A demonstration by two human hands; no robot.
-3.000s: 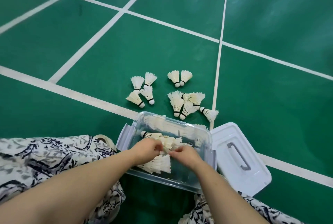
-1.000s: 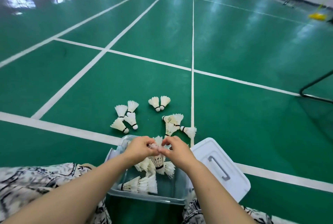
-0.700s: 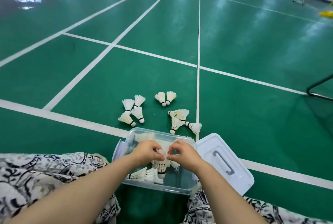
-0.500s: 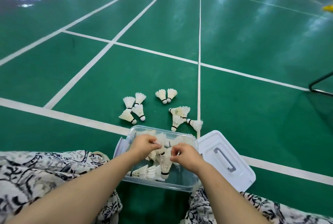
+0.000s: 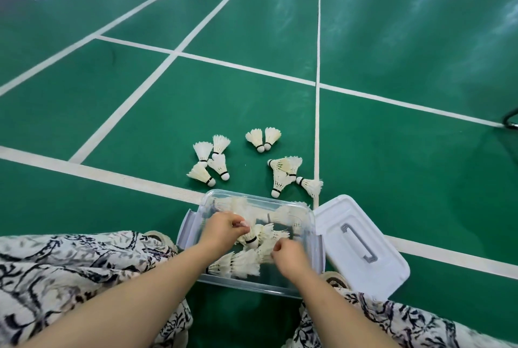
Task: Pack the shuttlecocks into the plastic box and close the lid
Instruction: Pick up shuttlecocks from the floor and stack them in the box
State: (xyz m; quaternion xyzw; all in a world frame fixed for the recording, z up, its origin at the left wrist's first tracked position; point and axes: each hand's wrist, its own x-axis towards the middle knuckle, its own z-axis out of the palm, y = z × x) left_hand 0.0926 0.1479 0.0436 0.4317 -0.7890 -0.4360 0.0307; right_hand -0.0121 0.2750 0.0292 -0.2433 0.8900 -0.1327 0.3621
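Left hand (image 5: 224, 228) is pinching a white feathered shuttlecock (image 5: 253, 235) inside the clear plastic box (image 5: 252, 286), right hand (image 5: 288, 258) grip unclear; loose shuttlecocks (image 5: 220, 165) are lying just beyond

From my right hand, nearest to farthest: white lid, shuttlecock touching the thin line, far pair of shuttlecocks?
1. White lid, right of the right hand.
2. Shuttlecock touching the thin line, beyond the box.
3. Far pair of shuttlecocks, farthest ahead.

I saw a green floor (image 5: 392, 39) with white lines (image 5: 84, 171). The shuttlecocks (image 5: 263, 137) were cream-white with black bands; the box (image 5: 252, 197) clear, the lid (image 5: 378, 272) white, handle (image 5: 358, 241) grey. The clothing (image 5: 70, 263) was white with black leafy print.
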